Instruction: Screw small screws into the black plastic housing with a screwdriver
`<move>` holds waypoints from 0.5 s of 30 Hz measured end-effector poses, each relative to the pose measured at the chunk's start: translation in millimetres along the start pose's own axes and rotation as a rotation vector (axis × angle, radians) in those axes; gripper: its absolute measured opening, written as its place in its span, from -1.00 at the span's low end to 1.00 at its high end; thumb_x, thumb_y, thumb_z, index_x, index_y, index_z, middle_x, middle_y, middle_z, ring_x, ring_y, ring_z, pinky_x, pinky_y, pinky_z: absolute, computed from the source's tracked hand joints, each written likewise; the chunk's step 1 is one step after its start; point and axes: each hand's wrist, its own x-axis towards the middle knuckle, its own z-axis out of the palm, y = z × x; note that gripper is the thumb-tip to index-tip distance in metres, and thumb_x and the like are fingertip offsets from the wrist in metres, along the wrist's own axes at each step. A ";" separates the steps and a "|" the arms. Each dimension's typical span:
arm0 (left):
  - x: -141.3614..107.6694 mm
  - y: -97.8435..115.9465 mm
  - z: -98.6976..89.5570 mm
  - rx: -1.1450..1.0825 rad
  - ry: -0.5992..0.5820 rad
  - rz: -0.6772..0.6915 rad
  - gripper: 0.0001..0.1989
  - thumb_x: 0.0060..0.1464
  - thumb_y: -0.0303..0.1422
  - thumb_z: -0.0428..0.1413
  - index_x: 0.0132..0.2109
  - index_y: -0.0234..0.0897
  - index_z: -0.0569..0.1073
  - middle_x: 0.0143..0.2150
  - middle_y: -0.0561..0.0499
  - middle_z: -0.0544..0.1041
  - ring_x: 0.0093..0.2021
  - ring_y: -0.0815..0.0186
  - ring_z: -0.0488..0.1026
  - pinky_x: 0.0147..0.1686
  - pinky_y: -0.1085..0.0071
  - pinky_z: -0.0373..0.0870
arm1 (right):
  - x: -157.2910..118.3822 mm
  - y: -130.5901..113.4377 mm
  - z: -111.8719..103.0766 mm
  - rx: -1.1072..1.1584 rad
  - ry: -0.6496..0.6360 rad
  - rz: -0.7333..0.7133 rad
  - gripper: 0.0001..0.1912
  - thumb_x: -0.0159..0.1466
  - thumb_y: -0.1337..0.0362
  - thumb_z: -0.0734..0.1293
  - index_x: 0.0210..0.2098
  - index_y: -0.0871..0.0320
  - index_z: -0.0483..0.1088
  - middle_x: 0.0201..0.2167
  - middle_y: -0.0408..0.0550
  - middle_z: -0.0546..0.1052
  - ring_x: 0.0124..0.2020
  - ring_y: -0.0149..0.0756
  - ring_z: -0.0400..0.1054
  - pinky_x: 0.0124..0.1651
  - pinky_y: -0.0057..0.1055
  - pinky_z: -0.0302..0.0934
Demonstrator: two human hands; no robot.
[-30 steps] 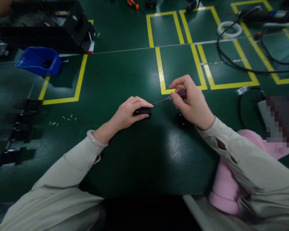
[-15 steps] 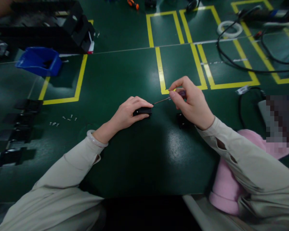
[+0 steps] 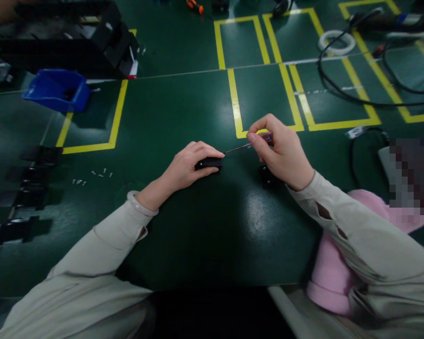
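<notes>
My left hand grips a small black block-shaped part against the green table, thumb on its near side and fingers over the far side. In my right hand is a screwdriver, pinched by its dark handle. Its thin shaft slants left and its tip meets the far right corner of the black part by my left fingertips; exactly what the tip touches is too small to tell. A second small black part with shiny spots lies under my right hand, partly hidden by it.
Several small screws lie at the left, near a row of black parts. A blue bin and a black rack stand farther back. Cables and a white tape ring lie back right; pink cloth is by my right arm.
My right hand has shifted very slightly, its raised knuckles a touch lower, with the screwdriver still in it. The left hand and the black part have stayed in place.
</notes>
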 end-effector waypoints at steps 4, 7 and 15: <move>0.1 0.5 -0.8 0.000 -0.010 -0.002 -0.70 0.29 -0.24 0.15 0.11 -0.19 0.47 0.05 -0.05 0.56 0.06 0.21 0.46 0.09 0.25 0.32 | -0.4 -0.5 -0.5 -0.015 0.010 -0.020 -0.88 0.34 0.27 0.27 -0.12 0.06 0.27 -0.51 -0.26 0.32 -0.53 -0.45 0.26 -0.39 -0.38 0.17; 0.2 0.6 -1.0 0.003 -0.007 0.001 -0.70 0.28 -0.25 0.15 0.11 -0.19 0.47 0.05 -0.05 0.56 0.06 0.21 0.46 0.08 0.25 0.32 | -0.6 -0.9 -0.6 -0.005 0.007 -0.014 -0.88 0.33 0.29 0.27 -0.12 0.07 0.27 -0.51 -0.27 0.31 -0.53 -0.45 0.26 -0.39 -0.38 0.16; 0.9 1.8 -1.0 -0.012 -0.019 -0.028 -0.70 0.29 -0.20 0.13 0.10 -0.18 0.47 0.05 -0.06 0.57 0.06 0.19 0.46 0.09 0.22 0.32 | -0.2 -2.4 -2.0 0.001 -0.015 0.012 -0.92 0.38 0.20 0.24 -0.19 0.05 0.28 -0.54 -0.25 0.32 -0.56 -0.42 0.26 -0.42 -0.36 0.13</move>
